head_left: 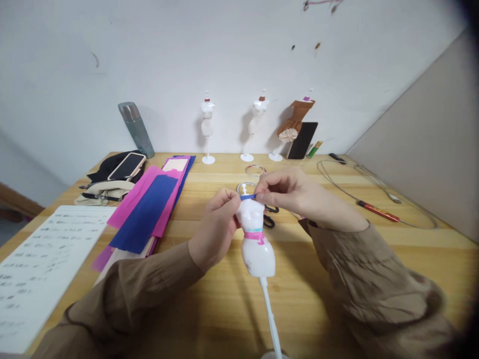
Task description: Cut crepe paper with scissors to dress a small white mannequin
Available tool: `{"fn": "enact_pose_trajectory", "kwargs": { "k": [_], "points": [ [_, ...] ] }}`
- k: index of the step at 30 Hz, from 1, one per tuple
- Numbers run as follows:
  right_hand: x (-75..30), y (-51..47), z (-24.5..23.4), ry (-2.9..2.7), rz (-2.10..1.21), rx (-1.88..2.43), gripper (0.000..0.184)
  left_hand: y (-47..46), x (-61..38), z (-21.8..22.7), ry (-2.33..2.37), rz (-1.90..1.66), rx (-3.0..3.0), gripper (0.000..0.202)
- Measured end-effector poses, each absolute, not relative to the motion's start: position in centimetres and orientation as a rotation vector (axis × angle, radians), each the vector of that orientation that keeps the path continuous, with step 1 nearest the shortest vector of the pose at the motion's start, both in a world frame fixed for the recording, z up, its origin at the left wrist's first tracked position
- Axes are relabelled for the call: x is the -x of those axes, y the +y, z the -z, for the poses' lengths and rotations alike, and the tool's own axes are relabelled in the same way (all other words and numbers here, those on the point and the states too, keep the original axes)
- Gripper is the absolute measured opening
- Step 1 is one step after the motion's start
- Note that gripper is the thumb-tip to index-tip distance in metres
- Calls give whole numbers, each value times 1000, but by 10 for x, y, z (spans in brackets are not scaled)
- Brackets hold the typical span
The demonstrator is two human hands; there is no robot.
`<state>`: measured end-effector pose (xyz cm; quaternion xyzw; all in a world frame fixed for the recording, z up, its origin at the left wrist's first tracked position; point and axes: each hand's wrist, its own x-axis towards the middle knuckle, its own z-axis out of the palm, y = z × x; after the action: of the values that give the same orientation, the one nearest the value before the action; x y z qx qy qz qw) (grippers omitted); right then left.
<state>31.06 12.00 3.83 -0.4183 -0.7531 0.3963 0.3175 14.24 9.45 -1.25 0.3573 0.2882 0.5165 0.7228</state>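
Currently, we have the blue strip (pixel 247 197) stretched across the neck of the white miniature dress form (pixel 258 259), which stands at the near middle of the wooden table (pixel 209 309), between our forearms. Our left hand (pixel 219 224) pinches the strip near one end, thumb against forefinger, while our right hand (pixel 295 197) grips it near the other. Only a short span shows between the fingertips, lying about level at the base of the knobbed finial (pixel 244 188); how much strip reaches past our grip is hidden.

To do this well, we should judge the tension by feel: snug enough to lie flat, gentle enough not to tear or crease a band so narrow. Equal pull from both sides matters, since neither hand holds the slim pole (pixel 270 314), and a one-sided tug could tip the form. Light contact with the shoulders would help steady it. We would also do well to leave the pink waist band (pixel 255 237) below unbrushed by our wrists. Our right hand works just above the black-handled scissors (pixel 269 220), so that wrist is best held high, clear of the handles.
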Motion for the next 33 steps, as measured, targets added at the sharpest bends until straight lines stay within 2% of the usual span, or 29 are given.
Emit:
{"fn": "enact_pose_trajectory", "kwargs": {
  "k": [33],
  "points": [
    [-315,133,-30,-2061,-1082,1176,21,97,-144,11,695,-1110,-686,19]
  ]
}}
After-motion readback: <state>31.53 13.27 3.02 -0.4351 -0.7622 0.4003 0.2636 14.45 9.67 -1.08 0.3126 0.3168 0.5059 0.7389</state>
